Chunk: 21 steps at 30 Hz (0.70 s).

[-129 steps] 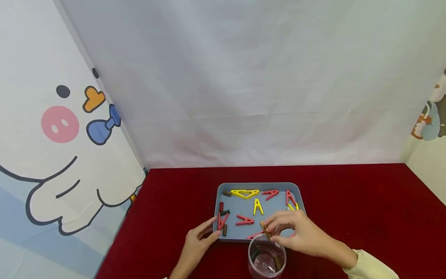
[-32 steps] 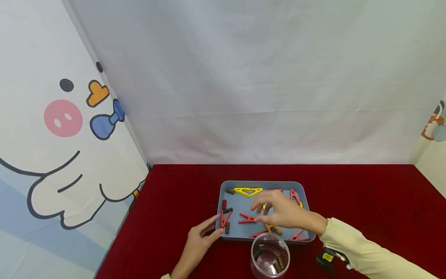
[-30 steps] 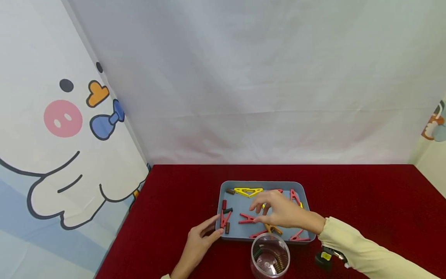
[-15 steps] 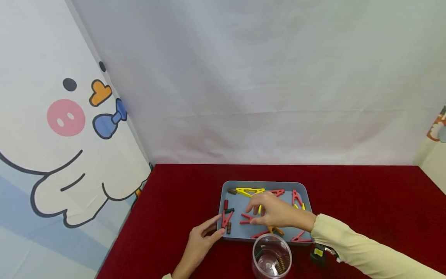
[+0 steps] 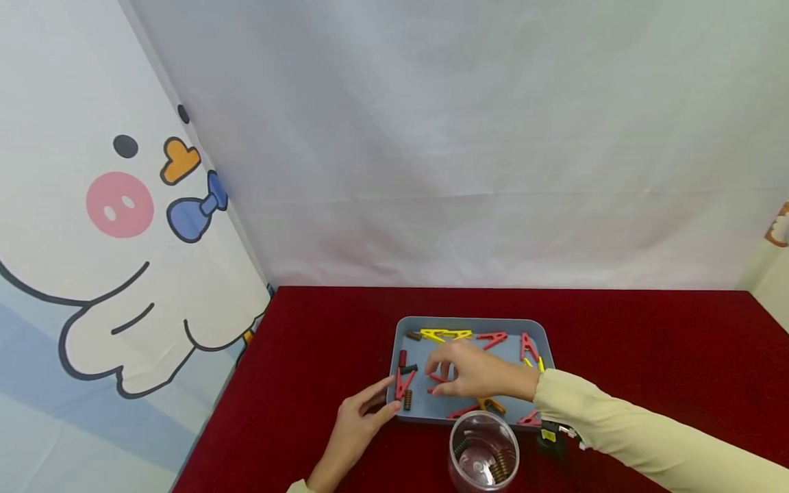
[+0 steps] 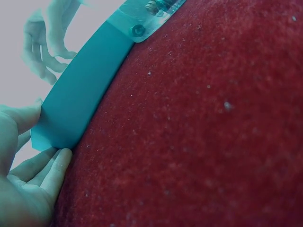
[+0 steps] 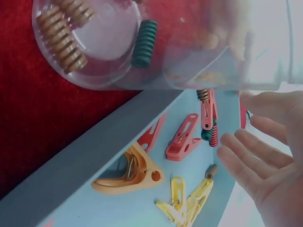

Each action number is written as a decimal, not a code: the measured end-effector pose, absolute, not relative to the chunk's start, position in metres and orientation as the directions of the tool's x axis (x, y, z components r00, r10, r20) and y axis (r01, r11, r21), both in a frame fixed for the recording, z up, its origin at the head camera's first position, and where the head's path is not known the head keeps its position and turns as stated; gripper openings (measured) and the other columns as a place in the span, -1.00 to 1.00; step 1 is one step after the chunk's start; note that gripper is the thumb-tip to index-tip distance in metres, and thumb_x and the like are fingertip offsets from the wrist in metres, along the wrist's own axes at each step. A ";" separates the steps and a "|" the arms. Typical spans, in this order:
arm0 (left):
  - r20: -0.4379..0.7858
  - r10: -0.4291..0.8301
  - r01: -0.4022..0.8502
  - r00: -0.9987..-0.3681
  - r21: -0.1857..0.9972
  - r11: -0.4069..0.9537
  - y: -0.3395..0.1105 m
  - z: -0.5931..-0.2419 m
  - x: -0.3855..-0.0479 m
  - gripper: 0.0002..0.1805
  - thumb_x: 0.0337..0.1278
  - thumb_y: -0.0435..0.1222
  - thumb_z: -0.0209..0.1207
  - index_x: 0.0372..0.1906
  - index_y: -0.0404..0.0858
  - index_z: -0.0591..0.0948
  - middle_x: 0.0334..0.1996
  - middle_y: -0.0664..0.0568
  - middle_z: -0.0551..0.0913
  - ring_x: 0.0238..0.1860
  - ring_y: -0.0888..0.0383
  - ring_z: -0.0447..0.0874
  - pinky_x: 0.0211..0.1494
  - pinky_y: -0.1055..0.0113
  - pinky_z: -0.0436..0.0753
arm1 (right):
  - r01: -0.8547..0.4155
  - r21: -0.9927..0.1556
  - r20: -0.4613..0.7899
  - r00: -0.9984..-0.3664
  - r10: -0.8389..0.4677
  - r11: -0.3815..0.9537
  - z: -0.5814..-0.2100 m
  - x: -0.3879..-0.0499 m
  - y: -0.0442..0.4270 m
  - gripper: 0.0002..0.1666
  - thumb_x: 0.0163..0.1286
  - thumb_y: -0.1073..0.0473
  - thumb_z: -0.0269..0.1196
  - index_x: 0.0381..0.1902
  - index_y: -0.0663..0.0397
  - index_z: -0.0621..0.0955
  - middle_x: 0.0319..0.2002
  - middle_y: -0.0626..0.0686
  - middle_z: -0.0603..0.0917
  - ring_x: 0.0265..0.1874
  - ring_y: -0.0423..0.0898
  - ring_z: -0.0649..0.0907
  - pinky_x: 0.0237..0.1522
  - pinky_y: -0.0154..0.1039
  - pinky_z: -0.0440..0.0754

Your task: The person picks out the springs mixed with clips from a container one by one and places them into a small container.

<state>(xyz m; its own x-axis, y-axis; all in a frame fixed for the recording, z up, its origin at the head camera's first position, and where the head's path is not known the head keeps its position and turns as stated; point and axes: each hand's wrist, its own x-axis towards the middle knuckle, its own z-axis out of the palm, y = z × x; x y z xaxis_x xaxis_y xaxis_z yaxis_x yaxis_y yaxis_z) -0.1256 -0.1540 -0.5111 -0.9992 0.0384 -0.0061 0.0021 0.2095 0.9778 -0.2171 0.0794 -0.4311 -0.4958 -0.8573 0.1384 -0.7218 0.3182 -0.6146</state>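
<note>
My left hand [image 5: 354, 424] holds the near left corner of the grey-blue tray [image 5: 425, 416], thumb and fingers against it in the left wrist view. My right hand [image 5: 471, 371] hovers over the tray's middle, fingers bent and parted, with nothing between them. Partly hidden beneath its fingertips lies a red clip [image 7: 182, 142]. An orange clip [image 5: 491, 405] lies at the tray's near side, below my right palm. Close to my left fingertips sit another red clip [image 5: 403, 385], a dark green spring [image 5: 409, 368], a brown spring [image 5: 407, 399] and a dark red spring [image 5: 403, 357].
A clear jar [image 5: 483, 472] with brown springs and a green spring [image 7: 144, 43] stands before the tray. Yellow clips [image 5: 446, 334], further red clips [image 5: 528, 346] and a brown spring [image 5: 414, 335] lie along the tray's far side. Red cloth [image 5: 647, 356] covers the table.
The orange clip, held with a spring over the jar earlier, now lies in the tray. My right hand has moved left over the red clip. The left hand stays at the tray corner.
</note>
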 end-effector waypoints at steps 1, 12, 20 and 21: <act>-0.007 0.039 0.002 -0.999 0.978 0.208 -0.154 -0.511 -0.126 -0.48 0.13 -0.17 0.28 0.23 -0.07 0.53 0.22 -0.05 0.46 0.11 0.02 0.53 -0.07 0.41 0.56 | -0.729 -0.607 0.138 -0.490 -0.861 0.317 -0.432 -0.218 0.078 -0.75 0.15 0.26 0.40 -0.19 0.16 0.66 -0.22 0.08 0.66 -0.40 -0.12 0.63 -0.39 -0.41 0.54; -0.003 0.049 0.007 -0.999 0.979 0.202 -0.156 -0.509 -0.124 -0.47 0.14 -0.18 0.28 0.25 -0.12 0.51 0.24 -0.12 0.44 0.12 -0.03 0.52 -0.07 0.38 0.58 | -0.742 -0.598 0.090 -0.439 -0.894 0.304 -0.440 -0.221 0.061 -0.74 0.14 0.27 0.40 -0.19 0.21 0.66 -0.24 0.07 0.69 -0.37 -0.17 0.63 -0.30 -0.38 0.55; -0.014 0.080 0.001 -0.997 0.984 0.179 -0.154 -0.495 -0.121 -0.47 0.17 -0.27 0.26 0.26 -0.25 0.48 0.21 -0.25 0.45 0.12 -0.13 0.51 -0.09 0.36 0.59 | -0.781 -0.552 0.087 -0.402 -0.911 0.292 -0.443 -0.222 0.048 -0.75 0.13 0.28 0.40 -0.19 0.21 0.68 -0.34 0.03 0.69 -0.50 -0.33 0.54 -0.36 -0.44 0.51; -0.015 0.080 -0.001 -0.997 0.985 0.173 -0.155 -0.495 -0.121 -0.47 0.17 -0.28 0.26 0.26 -0.27 0.48 0.20 -0.26 0.45 0.12 -0.14 0.51 -0.09 0.36 0.59 | -0.782 -0.552 0.084 -0.396 -0.915 0.288 -0.443 -0.222 0.046 -0.76 0.14 0.28 0.40 -0.20 0.20 0.68 -0.33 0.03 0.69 -0.49 -0.32 0.55 -0.35 -0.44 0.51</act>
<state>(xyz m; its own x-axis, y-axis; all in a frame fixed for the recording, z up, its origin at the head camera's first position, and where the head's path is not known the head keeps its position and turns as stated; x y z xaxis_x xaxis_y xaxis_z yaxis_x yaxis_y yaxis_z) -0.1205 -0.1545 -0.4948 -0.9967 0.0796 -0.0151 -0.0012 0.1727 0.9850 -0.2222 0.0460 -0.4433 -0.3956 -0.9146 0.0839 -0.7824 0.2877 -0.5524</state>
